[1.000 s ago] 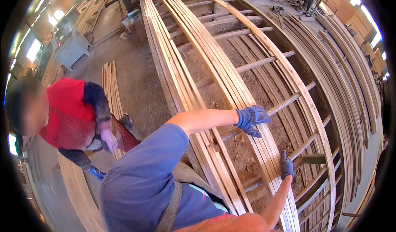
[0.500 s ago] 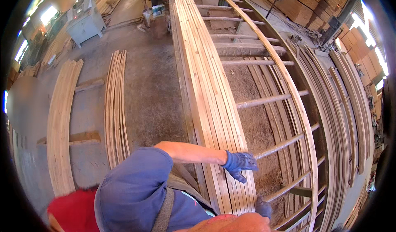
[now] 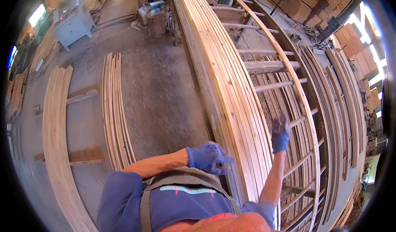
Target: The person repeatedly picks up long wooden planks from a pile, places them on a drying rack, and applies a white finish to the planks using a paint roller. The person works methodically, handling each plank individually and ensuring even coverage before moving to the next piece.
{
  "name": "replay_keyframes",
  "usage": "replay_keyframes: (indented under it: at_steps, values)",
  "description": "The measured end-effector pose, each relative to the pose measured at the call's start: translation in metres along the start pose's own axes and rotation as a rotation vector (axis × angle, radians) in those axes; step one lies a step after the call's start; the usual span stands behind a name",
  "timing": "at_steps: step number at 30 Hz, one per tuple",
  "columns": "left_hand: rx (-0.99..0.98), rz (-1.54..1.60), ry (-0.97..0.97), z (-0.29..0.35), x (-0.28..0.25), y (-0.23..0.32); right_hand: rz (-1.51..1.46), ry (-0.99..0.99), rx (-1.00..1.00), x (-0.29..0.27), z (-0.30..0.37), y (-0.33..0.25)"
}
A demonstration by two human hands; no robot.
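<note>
Above plank stack [image 3: 231,87]: gloved hands, maybe open.

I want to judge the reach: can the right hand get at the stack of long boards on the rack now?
Probably yes. The right hand is raised just beside the stack of boards, with nothing between them.

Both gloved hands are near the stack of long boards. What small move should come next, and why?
Probably lower the right hand onto the board stack: it hovers open above the stack's right edge, while the left hand is already at its near left edge, so the boards are not yet held from both sides.
</note>
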State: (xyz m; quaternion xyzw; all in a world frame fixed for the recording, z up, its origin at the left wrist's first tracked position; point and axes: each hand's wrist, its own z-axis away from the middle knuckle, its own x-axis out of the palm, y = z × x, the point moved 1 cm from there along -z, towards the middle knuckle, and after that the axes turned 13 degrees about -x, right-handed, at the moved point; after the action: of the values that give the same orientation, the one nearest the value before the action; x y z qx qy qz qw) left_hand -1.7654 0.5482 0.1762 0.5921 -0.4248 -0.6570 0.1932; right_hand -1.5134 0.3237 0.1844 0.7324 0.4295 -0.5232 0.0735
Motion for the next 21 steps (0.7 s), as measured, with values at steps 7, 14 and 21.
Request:
replay_keyframes:
  at_steps: [7,14,21]
  values:
    - [-0.396,-0.125,0.238,0.057,-0.121,-0.204,0.404,0.000,-0.229,0.184,-0.105,-0.009]
    - [-1.255,0.128,0.411,0.223,-0.168,-0.417,0.192,0.193,-0.308,0.258,-0.329,-0.114]
    - [-1.368,2.057,1.105,0.342,-0.121,-0.511,-0.530,-0.055,-0.468,0.423,-0.542,-0.287]
